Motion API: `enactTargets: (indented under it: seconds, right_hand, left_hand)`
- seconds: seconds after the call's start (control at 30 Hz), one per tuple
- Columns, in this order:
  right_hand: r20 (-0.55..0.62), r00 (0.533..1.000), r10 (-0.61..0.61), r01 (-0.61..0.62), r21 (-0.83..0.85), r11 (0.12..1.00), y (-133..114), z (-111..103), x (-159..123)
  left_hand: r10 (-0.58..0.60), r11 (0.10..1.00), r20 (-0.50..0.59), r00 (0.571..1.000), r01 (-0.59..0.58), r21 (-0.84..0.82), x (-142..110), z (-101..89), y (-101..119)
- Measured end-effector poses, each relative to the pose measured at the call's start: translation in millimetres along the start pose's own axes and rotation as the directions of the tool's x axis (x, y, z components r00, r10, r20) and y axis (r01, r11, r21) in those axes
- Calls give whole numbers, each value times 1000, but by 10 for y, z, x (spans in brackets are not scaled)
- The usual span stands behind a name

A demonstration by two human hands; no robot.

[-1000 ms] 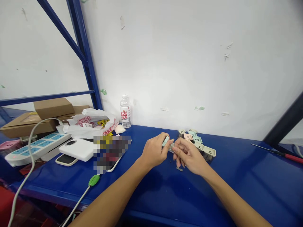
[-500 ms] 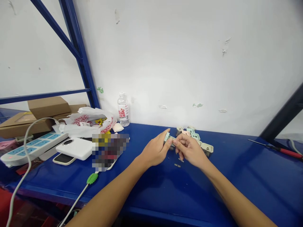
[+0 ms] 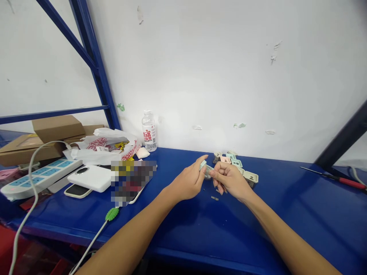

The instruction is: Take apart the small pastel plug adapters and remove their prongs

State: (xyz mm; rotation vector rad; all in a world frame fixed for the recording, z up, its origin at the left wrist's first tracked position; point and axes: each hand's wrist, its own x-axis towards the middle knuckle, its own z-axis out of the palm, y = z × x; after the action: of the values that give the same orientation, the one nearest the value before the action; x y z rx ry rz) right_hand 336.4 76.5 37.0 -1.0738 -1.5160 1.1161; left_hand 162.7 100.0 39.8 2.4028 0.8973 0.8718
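Between my hands is a small mint-green and clear plastic box (image 3: 203,164) that looks like a pencil sharpener. My left hand (image 3: 187,179) is closed round its mint-green end, thumb and fingers partly covering it. At its clear end, my right hand (image 3: 229,178) pinches with thumb and forefinger, the other fingers curled below. Whether the right fingers also hold a smaller part is hidden. Below them on the blue table lie a flat grey metal piece (image 3: 215,198), a second thin piece (image 3: 218,191) and a tiny dark bit (image 3: 204,189).
Behind my right hand stand several similar boxes, including pink (image 3: 225,159), mint (image 3: 236,163) and cream (image 3: 251,176) ones. A red-handled screwdriver (image 3: 351,183) lies at the right. To the left are a bottle (image 3: 149,131), plastic bag (image 3: 94,154), power strip (image 3: 43,177), white device (image 3: 91,178) and cable (image 3: 93,238).
The box has turned slightly in my hands, so more of its clear part shows. My left thumb has moved back from its front. The view has shifted a little.
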Motion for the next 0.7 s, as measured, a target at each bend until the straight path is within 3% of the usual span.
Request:
enactTargets:
  seconds: [0.7]
  right_hand:
    - [1,1000,5,-5,-64,998,-8,18,-13]
  left_hand:
    - [4,1000,51,999,-5,19,-7,-18,19]
